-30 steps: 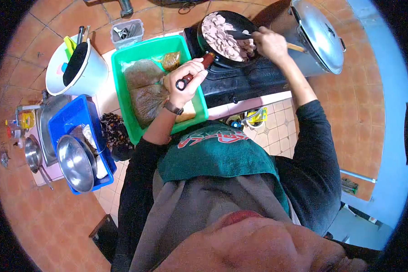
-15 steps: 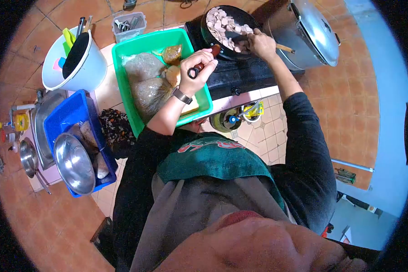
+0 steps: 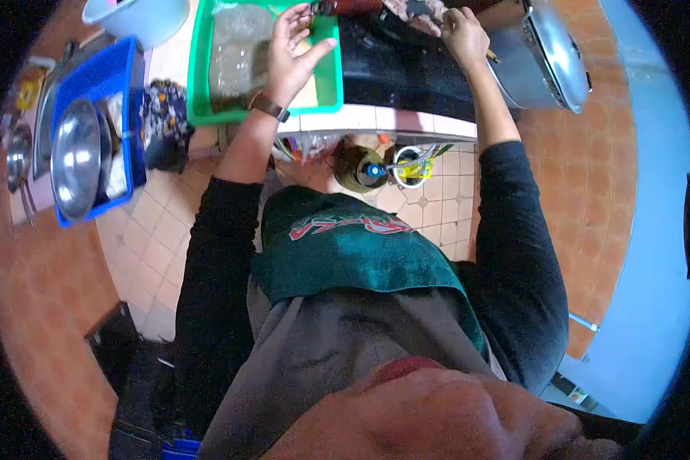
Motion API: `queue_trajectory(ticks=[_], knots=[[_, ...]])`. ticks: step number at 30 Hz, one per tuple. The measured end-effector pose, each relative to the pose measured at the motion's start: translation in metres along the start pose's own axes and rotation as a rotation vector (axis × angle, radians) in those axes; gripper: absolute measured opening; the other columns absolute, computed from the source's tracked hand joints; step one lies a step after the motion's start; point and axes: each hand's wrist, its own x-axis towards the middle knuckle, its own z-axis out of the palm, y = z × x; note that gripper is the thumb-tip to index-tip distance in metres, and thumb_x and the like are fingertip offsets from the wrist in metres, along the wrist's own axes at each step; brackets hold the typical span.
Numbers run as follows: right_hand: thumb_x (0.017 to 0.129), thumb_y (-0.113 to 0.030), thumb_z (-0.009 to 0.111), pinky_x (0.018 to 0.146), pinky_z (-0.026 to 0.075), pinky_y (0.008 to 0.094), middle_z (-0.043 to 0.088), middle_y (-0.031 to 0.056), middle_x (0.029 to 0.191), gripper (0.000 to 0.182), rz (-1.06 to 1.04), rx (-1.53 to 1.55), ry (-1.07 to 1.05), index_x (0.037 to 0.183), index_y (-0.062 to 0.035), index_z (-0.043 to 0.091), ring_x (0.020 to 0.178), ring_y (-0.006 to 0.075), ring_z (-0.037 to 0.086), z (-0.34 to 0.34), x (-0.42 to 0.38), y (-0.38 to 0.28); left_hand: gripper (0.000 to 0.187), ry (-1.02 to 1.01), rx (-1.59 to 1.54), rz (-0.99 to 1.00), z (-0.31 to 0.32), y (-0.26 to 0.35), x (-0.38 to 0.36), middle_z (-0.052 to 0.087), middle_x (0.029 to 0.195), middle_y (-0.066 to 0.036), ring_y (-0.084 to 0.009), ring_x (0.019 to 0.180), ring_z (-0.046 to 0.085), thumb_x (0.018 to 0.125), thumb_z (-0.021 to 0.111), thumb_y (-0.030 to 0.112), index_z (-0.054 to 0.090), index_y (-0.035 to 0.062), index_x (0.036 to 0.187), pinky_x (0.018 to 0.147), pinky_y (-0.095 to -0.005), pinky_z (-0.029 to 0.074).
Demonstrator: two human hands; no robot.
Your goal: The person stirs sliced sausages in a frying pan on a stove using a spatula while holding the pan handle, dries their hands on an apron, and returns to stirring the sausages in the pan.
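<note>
At the top edge is a dark wok (image 3: 401, 32), partly cut off, with pale sliced food (image 3: 429, 9) in it. Its reddish-brown handle (image 3: 353, 6) points left. My left hand (image 3: 295, 55) is beside the tip of that handle, over the green tub, with thumb and fingers apart and nothing visible in its grip. My right hand (image 3: 465, 37) is closed around a spatula, whose wooden handle end (image 3: 493, 56) sticks out below the fist. The dark spatula blade lies among the slices.
A green tub (image 3: 336, 84) holding filled plastic bags stands left of the black stove (image 3: 376, 77). To the right is a big lidded metal pot (image 3: 525, 65). A blue basket (image 3: 136, 115) with a steel bowl (image 3: 77, 161) sits at left. Below the counter stands a gas cylinder (image 3: 353, 170).
My left hand has let go of the wok handle and moved left, opening. The view has shifted so that the counter sits higher. My right hand still grips the spatula.
</note>
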Motion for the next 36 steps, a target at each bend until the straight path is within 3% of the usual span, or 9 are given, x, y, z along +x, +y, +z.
queue_trajectory(ticks=[3,5,8,12,15,18,21,29,36], knots=[[0.080,-0.020,0.059,0.064,0.053,0.0494,0.062,0.0136,0.089,0.012,-0.079,0.112,-0.136,0.089,-0.0112,0.062,0.072,0.0383,0.064,-0.011,-0.069,-0.046,0.039,0.094,0.035,-0.074,-0.023,0.025,-0.067,0.064,0.112,-0.008,-0.0175,0.105,0.060,0.080,0.071,0.002,0.055,0.0027,0.115,0.092,-0.0296,0.047],[0.083,-0.023,0.056,0.065,0.054,0.0487,0.063,0.0145,0.091,0.016,-0.064,-0.011,-0.457,0.087,-0.0090,0.060,0.076,0.0380,0.066,0.002,-0.114,-0.064,0.027,0.115,0.128,-0.129,-0.040,0.028,-0.121,0.067,0.101,-0.009,-0.0164,0.096,0.064,0.082,0.068,0.000,0.059,0.0010,0.108,0.088,-0.0290,0.050],[0.090,-0.036,0.050,0.070,0.054,0.0491,0.064,0.0182,0.095,0.030,-0.068,-0.133,-0.598,0.093,-0.0079,0.062,0.081,0.0388,0.066,0.053,-0.156,-0.064,0.013,0.214,0.028,-0.214,-0.066,-0.012,-0.193,0.068,0.095,-0.007,-0.0119,0.090,0.064,0.087,0.063,-0.001,0.064,-0.0006,0.100,0.080,-0.0248,0.050],[0.091,-0.042,0.046,0.078,0.053,0.0500,0.065,0.0219,0.101,0.040,0.044,-0.198,-0.816,0.096,-0.0054,0.063,0.088,0.0400,0.066,0.093,-0.157,-0.067,0.011,0.283,0.277,-0.384,-0.119,-0.092,-0.285,0.068,0.091,-0.007,-0.0114,0.085,0.064,0.086,0.065,0.002,0.064,-0.0013,0.096,0.077,-0.0248,0.050],[0.091,-0.043,0.045,0.079,0.052,0.0505,0.066,0.0252,0.098,0.044,0.070,-0.254,-0.782,0.096,-0.0038,0.064,0.089,0.0408,0.066,0.116,-0.164,-0.055,0.010,0.350,0.334,-0.396,-0.145,-0.131,-0.367,0.068,0.089,-0.007,-0.0119,0.082,0.064,0.086,0.066,0.006,0.065,0.0002,0.094,0.075,-0.0254,0.051],[0.090,-0.045,0.045,0.081,0.051,0.0518,0.066,0.0276,0.093,0.048,0.088,-0.256,-0.785,0.095,-0.0014,0.065,0.088,0.0434,0.065,0.117,-0.164,-0.060,0.011,0.552,0.338,-0.685,-0.145,-0.133,-0.416,0.069,0.089,-0.006,-0.0096,0.082,0.064,0.087,0.067,0.009,0.066,0.0028,0.096,0.075,-0.0249,0.051],[0.091,-0.045,0.044,0.080,0.051,0.0520,0.066,0.0284,0.092,0.050,0.096,-0.286,-0.771,0.093,-0.0001,0.065,0.088,0.0445,0.065,0.126,-0.165,-0.040,0.010,0.578,0.492,-0.749,-0.136,-0.128,-0.437,0.067,0.086,-0.003,-0.0118,0.081,0.062,0.088,0.066,0.011,0.066,0.0055,0.096,0.074,-0.0263,0.049],[0.090,-0.043,0.042,0.080,0.051,0.0519,0.066,0.0279,0.092,0.050,0.103,-0.300,-0.738,0.091,0.0019,0.064,0.088,0.0444,0.065,0.138,-0.171,-0.025,0.010,0.690,0.426,-0.773,-0.138,-0.141,-0.447,0.068,0.093,-0.004,-0.0126,0.085,0.063,0.088,0.066,0.009,0.067,0.0054,0.097,0.078,-0.0274,0.050],[0.091,-0.046,0.040,0.082,0.051,0.0523,0.066,0.0287,0.094,0.054,0.162,-0.283,-0.759,0.094,0.0025,0.064,0.091,0.0452,0.064,0.140,-0.170,-0.031,0.010,0.645,0.379,-0.586,-0.147,-0.149,-0.416,0.068,0.088,-0.001,-0.0087,0.080,0.062,0.086,0.068,0.012,0.068,0.0075,0.095,0.073,-0.0243,0.049]])
